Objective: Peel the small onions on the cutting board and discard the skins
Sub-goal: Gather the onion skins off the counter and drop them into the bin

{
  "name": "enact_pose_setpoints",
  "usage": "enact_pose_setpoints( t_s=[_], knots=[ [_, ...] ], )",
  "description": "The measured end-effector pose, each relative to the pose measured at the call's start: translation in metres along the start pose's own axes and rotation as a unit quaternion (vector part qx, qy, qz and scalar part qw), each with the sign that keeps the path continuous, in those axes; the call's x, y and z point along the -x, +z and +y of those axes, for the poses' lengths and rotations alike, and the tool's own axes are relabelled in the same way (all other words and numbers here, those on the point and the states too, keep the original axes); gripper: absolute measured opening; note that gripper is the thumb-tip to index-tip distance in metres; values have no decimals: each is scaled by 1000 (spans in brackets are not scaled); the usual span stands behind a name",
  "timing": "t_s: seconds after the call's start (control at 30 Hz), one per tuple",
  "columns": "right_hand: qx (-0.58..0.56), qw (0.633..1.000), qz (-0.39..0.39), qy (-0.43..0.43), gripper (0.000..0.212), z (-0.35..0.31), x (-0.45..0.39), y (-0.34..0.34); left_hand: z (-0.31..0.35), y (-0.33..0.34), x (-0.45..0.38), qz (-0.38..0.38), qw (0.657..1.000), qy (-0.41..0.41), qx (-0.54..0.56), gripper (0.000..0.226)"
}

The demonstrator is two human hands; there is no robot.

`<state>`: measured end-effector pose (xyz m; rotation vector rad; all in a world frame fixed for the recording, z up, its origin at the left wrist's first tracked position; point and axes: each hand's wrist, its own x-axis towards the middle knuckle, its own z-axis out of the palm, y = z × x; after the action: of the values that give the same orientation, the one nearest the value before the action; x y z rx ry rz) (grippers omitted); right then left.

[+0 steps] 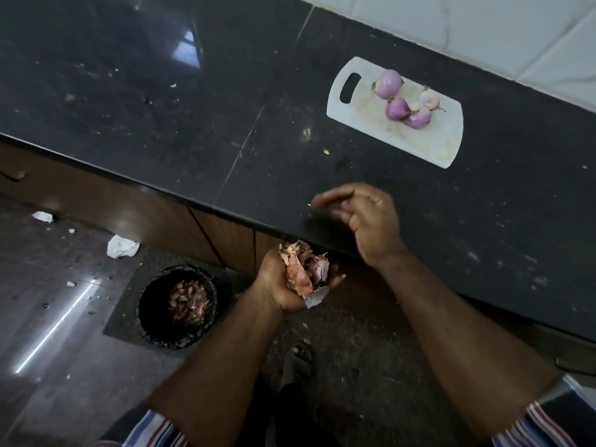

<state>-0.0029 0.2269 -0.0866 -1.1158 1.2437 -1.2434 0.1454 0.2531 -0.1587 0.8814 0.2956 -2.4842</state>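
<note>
Several peeled purple onions lie on a white cutting board at the back right of the black counter. My left hand is cupped palm up just below the counter's front edge and holds a heap of onion skins. My right hand hovers over the counter edge above the skins, fingers loosely bent and blurred, with nothing in it.
A black bin with onion skins inside stands on the floor at lower left. Crumpled paper scraps lie on the floor. White wall tiles run behind the black counter. A sandalled foot shows below.
</note>
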Motion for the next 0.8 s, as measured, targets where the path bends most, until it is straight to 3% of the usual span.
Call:
enact_pose_setpoints(
  t_s=[0.07,0.17,0.3,0.53,0.63,0.67,0.7,0.77,0.8],
  knots=[
    [98,992,56,-51,34,-2,-34,-20,1,-4,-3,12,1000,7,16,39],
    [319,937,119,-80,35,-1,-78,-47,3,-7,-8,13,1000,3,25,40],
    [447,890,62,-71,48,7,-106,-39,5,-9,-6,-12,1000,10,26,49],
    [393,901,-149,-104,47,0,-50,16,8,-9,-1,17,1000,19,4,49],
    [307,930,-194,-65,44,-4,-1,30,8,-15,-8,-64,996,54,-8,65],
    [266,943,-192,-52,43,-5,9,31,8,-17,-9,-123,989,77,-9,69],
    [234,956,-172,-43,42,-7,12,28,8,-13,-7,-135,988,68,-5,67],
    [225,969,-90,-41,40,-12,-3,13,10,-11,-6,-42,999,24,-25,58],
    [256,964,-50,-52,39,-11,-17,2,8,-11,-4,-33,999,17,-6,56]
  ],
)
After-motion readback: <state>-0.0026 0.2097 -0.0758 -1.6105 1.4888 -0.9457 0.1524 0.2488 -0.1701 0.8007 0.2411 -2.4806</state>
